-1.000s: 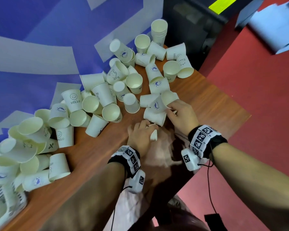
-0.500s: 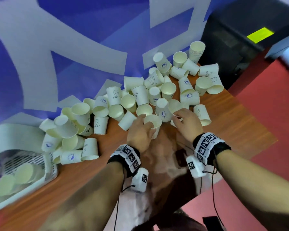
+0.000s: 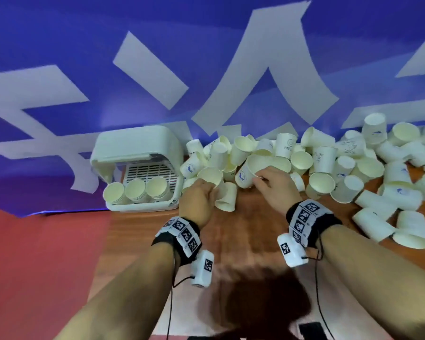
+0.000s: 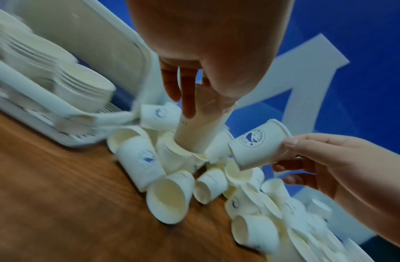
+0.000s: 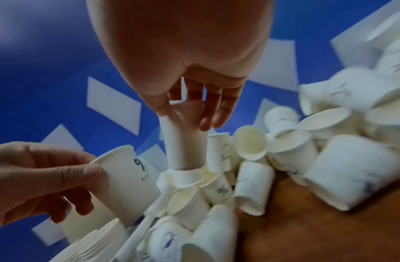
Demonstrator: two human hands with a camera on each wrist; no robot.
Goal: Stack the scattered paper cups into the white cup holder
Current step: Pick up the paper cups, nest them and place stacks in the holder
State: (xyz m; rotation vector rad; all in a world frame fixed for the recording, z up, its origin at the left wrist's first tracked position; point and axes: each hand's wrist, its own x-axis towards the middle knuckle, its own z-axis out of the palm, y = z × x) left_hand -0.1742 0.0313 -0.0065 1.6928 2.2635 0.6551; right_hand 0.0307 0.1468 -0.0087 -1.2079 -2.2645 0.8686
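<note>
1. Two cups are in hand, one each: the left hand (image 3: 196, 201) has its fingers curled round a plain-sided cup (image 4: 198, 131), thumb on one side and fingers on the other, its mouth tipped down into the pile.
2. The right hand (image 3: 274, 190) pinches a whale-print cup (image 3: 246, 173) at its rim between thumb and fingers; the cup is tilted, just beside the left hand's cup and not touching it in the left wrist view.
3. Writing: the left wrist view shows a blue whale inside a ring of letters on the right hand's cup, of which "Be Funny" can be read; in the right wrist view the left hand's cup bears a dark mark over "NICE".
4. Loose cups (image 3: 322, 184) lie heaped just beyond both hands on the wooden desk (image 3: 250, 231), on their sides and upended; one upright cup (image 3: 285, 145) reads "HELLO".
5. The white cup holder (image 3: 135, 146) stands at the desk's left end, left of the left hand, and holds three stacks of nested cups (image 3: 135, 190) side by side, mouths toward the camera.
6. A blue banner (image 3: 84, 57) with large pale strokes rises behind.
</note>
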